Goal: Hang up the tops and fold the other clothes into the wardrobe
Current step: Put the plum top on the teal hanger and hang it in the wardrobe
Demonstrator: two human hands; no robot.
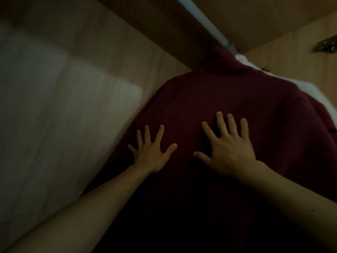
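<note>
Both hands lie flat on a dark red top [228, 92] that hangs inside the wardrobe. The left hand [149, 154] has its fingers spread wide and straight, palm against the cloth, near the top's left edge. The right hand [229, 148] is beside it, a little higher, fingers also straight and fanned out, palm on the middle of the garment. Neither hand grasps anything; the fingers only rest or press on the fabric.

The top spreads out around both hands: cloth shows past the fingertips, between the two hands, to the outer side of the right hand, and down under both forearms, where it goes very dark. Its high, folded collar sits well beyond the right hand's fingertips, up against the white rail [200, 19]. The long axis of the top runs from that collar down past the hands toward the person, leaning in this tilted view from upper right to lower left. The shoulders slope away to either side of the collar.

Behind the top, beyond the right hand, a white garment [319, 95] shows along the shoulder line. The pale wooden wardrobe wall [127, 52] lies to the outer side of the left hand, and a metal hinge [326, 45] sits far beyond the right hand.
</note>
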